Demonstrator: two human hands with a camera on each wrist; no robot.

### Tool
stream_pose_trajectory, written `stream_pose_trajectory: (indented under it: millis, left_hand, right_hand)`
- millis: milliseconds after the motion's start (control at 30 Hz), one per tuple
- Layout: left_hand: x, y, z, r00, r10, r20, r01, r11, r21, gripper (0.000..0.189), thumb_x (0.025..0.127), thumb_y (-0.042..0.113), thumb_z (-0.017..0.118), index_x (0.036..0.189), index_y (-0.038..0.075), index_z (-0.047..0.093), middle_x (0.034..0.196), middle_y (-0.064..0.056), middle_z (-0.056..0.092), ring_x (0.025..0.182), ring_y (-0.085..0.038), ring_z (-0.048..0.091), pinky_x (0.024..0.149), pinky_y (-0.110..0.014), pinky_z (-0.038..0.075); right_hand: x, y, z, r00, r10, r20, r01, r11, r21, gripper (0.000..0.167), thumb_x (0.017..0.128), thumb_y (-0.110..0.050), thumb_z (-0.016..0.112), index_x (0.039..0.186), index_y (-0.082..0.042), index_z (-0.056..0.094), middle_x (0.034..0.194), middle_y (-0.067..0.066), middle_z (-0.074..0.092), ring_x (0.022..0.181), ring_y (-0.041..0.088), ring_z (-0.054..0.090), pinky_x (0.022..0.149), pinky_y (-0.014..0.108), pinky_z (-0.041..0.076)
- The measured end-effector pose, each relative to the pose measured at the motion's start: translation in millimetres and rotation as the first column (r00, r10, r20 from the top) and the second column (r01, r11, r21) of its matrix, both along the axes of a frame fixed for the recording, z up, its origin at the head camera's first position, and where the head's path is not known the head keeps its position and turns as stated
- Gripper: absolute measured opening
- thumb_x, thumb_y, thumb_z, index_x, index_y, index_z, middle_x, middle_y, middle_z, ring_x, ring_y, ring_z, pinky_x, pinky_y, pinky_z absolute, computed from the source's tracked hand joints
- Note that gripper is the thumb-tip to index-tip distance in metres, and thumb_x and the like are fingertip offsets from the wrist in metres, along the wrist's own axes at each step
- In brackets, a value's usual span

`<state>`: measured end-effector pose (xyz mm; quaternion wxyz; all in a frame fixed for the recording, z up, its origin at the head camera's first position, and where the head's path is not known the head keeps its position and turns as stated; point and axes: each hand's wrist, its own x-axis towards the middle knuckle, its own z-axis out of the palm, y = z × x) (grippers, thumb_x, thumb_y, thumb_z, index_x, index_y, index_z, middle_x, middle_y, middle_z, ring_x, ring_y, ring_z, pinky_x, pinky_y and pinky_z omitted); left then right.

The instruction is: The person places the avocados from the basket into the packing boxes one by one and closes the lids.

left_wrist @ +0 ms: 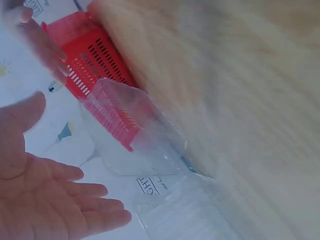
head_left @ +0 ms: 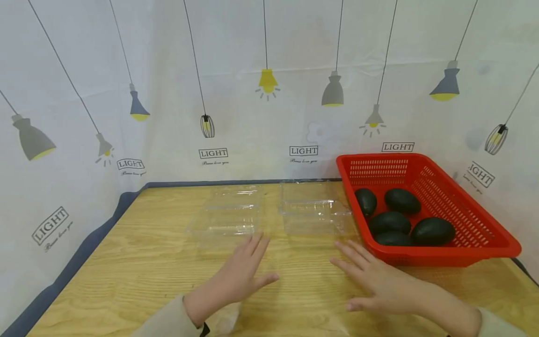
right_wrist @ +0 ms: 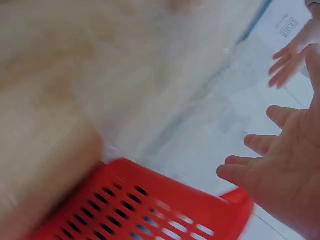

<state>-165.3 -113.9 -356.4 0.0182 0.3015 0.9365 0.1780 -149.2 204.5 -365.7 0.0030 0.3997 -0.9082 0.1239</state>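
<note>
My left hand [head_left: 236,276] hovers over the wooden table with straight, spread fingers and holds nothing. Just beyond its fingertips is a clear plastic clamshell box [head_left: 229,220] with its lid raised. My right hand [head_left: 379,285], also empty with fingers spread, is in front of the red basket's near left corner. A second clear clamshell box [head_left: 313,220] stands open, left of the basket. Inside the red plastic basket [head_left: 476,220] lie several dark green, avocado-like oval fruits [head_left: 402,201]. Both wrist views show the palms, with the left hand [left_wrist: 65,200] and right hand [right_wrist: 285,165] touching nothing.
The wooden table [head_left: 139,262] carries both boxes and the basket. Behind it hangs a white cloth [head_left: 261,126] printed with lamps. Something clear and plastic [head_left: 227,320] lies by my left wrist at the near edge, partly hidden.
</note>
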Motion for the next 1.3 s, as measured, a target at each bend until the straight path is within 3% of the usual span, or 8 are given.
stream_pose_trajectory:
  millis: [200,367,567,700,833,1000,1100,1300]
  left_hand:
    - [-15.8,23.0,14.7,0.998,-0.009,-0.056,0.014,0.996,0.089,0.058,0.096,0.015,0.046,0.143,-0.006,0.018,0.148,-0.027,0.014,0.135,-0.042,0.014,0.107,-0.050,0.021]
    - [-32.1,39.5,21.4,0.998,0.031,-0.059,-0.025,0.995,0.096,0.062,0.094,0.015,0.051,0.143,-0.005,0.019,0.148,-0.027,0.013,0.136,-0.040,0.017,0.108,-0.048,0.023]
    - [-45.3,57.9,18.9,0.992,0.110,-0.062,-0.111,0.994,-0.017,0.053,0.093,0.009,0.044,0.142,0.002,0.026,0.149,-0.023,0.015,0.132,-0.048,0.018,0.106,-0.052,0.025]
    - [-53.4,64.7,16.0,0.988,0.156,-0.006,-0.156,0.987,-0.044,0.058,0.090,0.002,0.041,0.145,0.007,0.024,0.151,-0.020,0.009,0.134,-0.049,0.010,0.107,-0.053,0.021]
    - [-56.7,65.8,12.1,0.984,0.173,0.048,-0.172,0.985,-0.025,0.064,0.086,0.002,0.046,0.145,0.008,0.023,0.152,-0.018,0.005,0.134,-0.048,0.007,0.108,-0.054,0.017]
    - [-55.2,66.0,5.9,0.986,0.163,0.027,-0.163,0.986,-0.020,0.065,0.083,0.003,0.048,0.144,0.008,0.024,0.151,-0.019,0.009,0.134,-0.047,0.013,0.108,-0.053,0.019]
    - [-52.1,66.1,3.9,0.990,0.138,0.004,-0.138,0.990,-0.017,0.064,0.083,0.003,0.049,0.143,0.006,0.025,0.148,-0.022,0.017,0.133,-0.045,0.020,0.107,-0.051,0.022]
    - [-44.6,65.2,-3.1,0.993,0.117,-0.030,-0.118,0.993,-0.030,0.061,0.083,0.005,0.051,0.140,0.002,0.029,0.144,-0.025,0.025,0.132,-0.041,0.026,0.103,-0.050,0.031]
  right_hand:
    - [2.7,6,39.8,0.993,-0.014,0.121,0.023,0.997,-0.073,0.071,0.085,-0.052,0.052,0.145,-0.026,0.026,0.154,0.002,0.004,0.137,0.035,0.008,0.090,0.056,0.040]
    - [-10.4,15,83.3,0.979,-0.099,0.176,0.111,0.992,-0.059,0.066,0.085,-0.053,0.051,0.143,-0.033,0.027,0.154,-0.001,0.003,0.138,0.036,0.005,0.094,0.064,0.031]
    - [-57.6,35,120.0,0.967,-0.197,0.161,0.196,0.980,0.023,0.066,0.087,-0.048,0.054,0.142,-0.018,0.034,0.152,0.013,0.010,0.135,0.042,0.008,0.097,0.068,0.020]
    - [-99.1,51,136.7,0.948,-0.268,0.174,0.260,0.963,0.069,0.065,0.088,-0.043,0.054,0.140,-0.007,0.036,0.149,0.023,0.015,0.133,0.046,0.014,0.097,0.068,0.020]
    - [-137.0,60,134.9,0.932,-0.335,0.139,0.317,0.939,0.132,0.067,0.088,-0.044,0.053,0.137,0.000,0.039,0.143,0.030,0.024,0.130,0.048,0.021,0.098,0.065,0.022]
    - [-171.3,68,115.3,0.921,-0.363,0.141,0.328,0.919,0.218,0.074,0.085,-0.045,0.057,0.133,0.008,0.039,0.135,0.032,0.037,0.124,0.048,0.032,0.098,0.062,0.026]
    - [-183.9,70,101.4,0.902,-0.390,0.187,0.345,0.910,0.230,0.073,0.086,-0.041,0.058,0.133,0.010,0.037,0.134,0.032,0.039,0.122,0.047,0.034,0.099,0.062,0.026]
    - [-195.4,66,77.8,0.849,-0.454,0.270,0.406,0.888,0.216,0.068,0.087,-0.031,0.058,0.134,0.013,0.033,0.134,0.034,0.037,0.122,0.049,0.033,0.100,0.062,0.023]
